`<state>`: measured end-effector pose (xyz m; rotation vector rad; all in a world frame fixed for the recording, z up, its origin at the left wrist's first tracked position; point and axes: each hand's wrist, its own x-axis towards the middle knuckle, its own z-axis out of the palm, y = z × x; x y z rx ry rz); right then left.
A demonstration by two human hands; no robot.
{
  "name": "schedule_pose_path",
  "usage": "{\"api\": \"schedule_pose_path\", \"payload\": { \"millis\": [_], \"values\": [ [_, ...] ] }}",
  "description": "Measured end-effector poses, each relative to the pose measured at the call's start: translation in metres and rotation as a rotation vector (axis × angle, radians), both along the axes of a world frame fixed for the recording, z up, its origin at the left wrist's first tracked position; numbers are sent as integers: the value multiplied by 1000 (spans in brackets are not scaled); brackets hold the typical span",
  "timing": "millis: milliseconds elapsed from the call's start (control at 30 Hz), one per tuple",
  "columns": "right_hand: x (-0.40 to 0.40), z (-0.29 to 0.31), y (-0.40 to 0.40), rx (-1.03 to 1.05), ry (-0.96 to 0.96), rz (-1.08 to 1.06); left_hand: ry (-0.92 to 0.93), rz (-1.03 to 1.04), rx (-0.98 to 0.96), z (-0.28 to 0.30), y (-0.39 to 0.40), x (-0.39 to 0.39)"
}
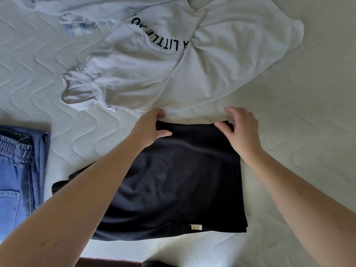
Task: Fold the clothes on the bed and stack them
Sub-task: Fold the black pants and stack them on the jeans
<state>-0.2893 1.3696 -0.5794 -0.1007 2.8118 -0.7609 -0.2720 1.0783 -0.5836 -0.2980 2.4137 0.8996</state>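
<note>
Black garment [179, 182]: laid flat on the bed [298, 132], nearest the viewer, partly folded; far edge is pinched at both corners.
Left hand [150, 128] grip: thumb over, fingers under the far-left corner.
Right hand [240, 128] grip: fingers curled on the far-right corner.
Risk: an uneven pull could skew the fold; a slipped corner would be dropped.
Risk: the white T-shirt [173, 60], just beyond, could be snagged.
Folded jeans [17, 166]: set at left, apparently the stack's base.

Only 1 view is given, taken from the head and aimed forward and steeply down at the white quilted mattress [289, 151]. The near mattress edge is met at the bottom of the frame. Both bare forearms are seen reaching in from below, close to the wide-angle lens.
</note>
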Motion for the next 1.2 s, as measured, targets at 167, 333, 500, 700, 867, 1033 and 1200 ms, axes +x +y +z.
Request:
{"api": "schedule_pose_path", "payload": {
  "millis": [167, 333, 500, 700, 867, 1033, 1200],
  "values": [
    [-4, -4, -3, 301, -115, 467, -95, -111, -140, 6, -10, -4],
    [-23, -4, -6, 314, -118, 424, 39, 62, 19, 9, -5, 10],
    [-15, 3, -3, 186, 17, 437, 34, 119, 113, 18, -4, 32],
    [12, 18, 19, 54, 271, 595, 113, 34, 61, 33, 2, 67],
    [48, 17, 39, 102, 476, 726, 363, -200, -74, 36, 15, 119],
    [100, 3, 57, 204, 458, 787, 480, -401, -276, 24, 25, 171],
    [140, -7, 67, 275, 335, 708, 439, -524, -406, 10, 36, 205]
  ]
}}
